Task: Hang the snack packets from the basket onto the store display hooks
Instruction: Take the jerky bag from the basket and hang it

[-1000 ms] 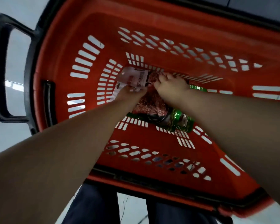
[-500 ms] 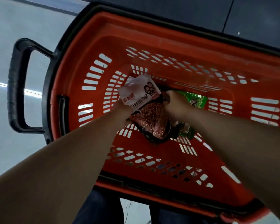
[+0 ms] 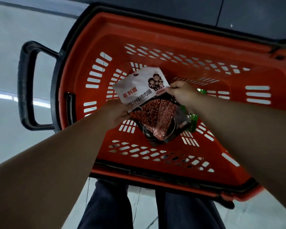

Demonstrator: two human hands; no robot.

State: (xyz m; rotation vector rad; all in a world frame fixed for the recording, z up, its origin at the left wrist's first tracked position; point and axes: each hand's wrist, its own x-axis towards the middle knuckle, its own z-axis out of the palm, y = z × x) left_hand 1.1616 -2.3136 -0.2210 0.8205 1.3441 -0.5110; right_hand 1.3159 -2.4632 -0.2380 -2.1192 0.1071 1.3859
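From the head camera, the snack packet [image 3: 149,103] was held over the floor of the orange basket [image 3: 172,38], both hands on it. The left hand [image 3: 117,113] gripped its left edge, fingers mostly hidden under the film; the right hand [image 3: 182,93] pinched its right edge, fingers curled. It looked like a flat, glossy pouch, probably light and floppy (film like this tends to slide in a loose grip), so the white header at the top, where a hang hole would probably sit, seemed the sounder place to hold; no hole could be made out. A green packet [image 3: 192,120] lay on the basket floor, partly under the pouch.

Against the frame half a second earlier, the packet sat higher above the basket floor and was spread flatter, its print facing the camera, and the hands had moved farther apart.
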